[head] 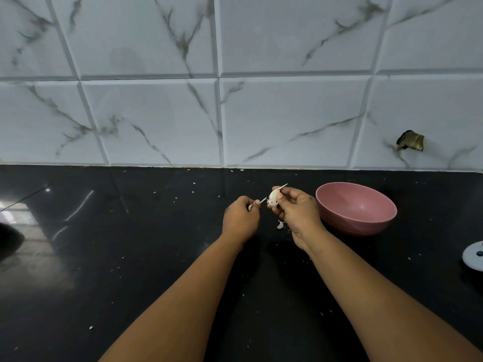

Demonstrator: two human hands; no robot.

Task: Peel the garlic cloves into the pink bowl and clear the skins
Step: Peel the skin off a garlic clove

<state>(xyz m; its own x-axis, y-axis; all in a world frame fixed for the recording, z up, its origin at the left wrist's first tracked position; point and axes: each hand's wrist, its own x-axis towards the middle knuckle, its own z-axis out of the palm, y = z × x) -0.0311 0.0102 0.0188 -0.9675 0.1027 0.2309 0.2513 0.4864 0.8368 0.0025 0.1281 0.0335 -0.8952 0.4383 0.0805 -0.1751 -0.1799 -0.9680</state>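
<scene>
My right hand (296, 211) grips a small white garlic piece (273, 197) above the black counter, a strip of skin sticking up from its top. My left hand (240, 218) is just left of it and pinches a thin sliver of skin (262, 200) between thumb and fingertip. A loose garlic clove (280, 225) lies on the counter under my right hand. The pink bowl (356, 208) stands right of my right hand; its visible inside looks empty.
Small skin flakes (193, 183) are scattered over the black counter (130, 257). A marbled tile wall (235, 87) rises behind. A round grey-white object (474, 256) lies at the right edge, and a dark shape (10, 241) sits at the left edge.
</scene>
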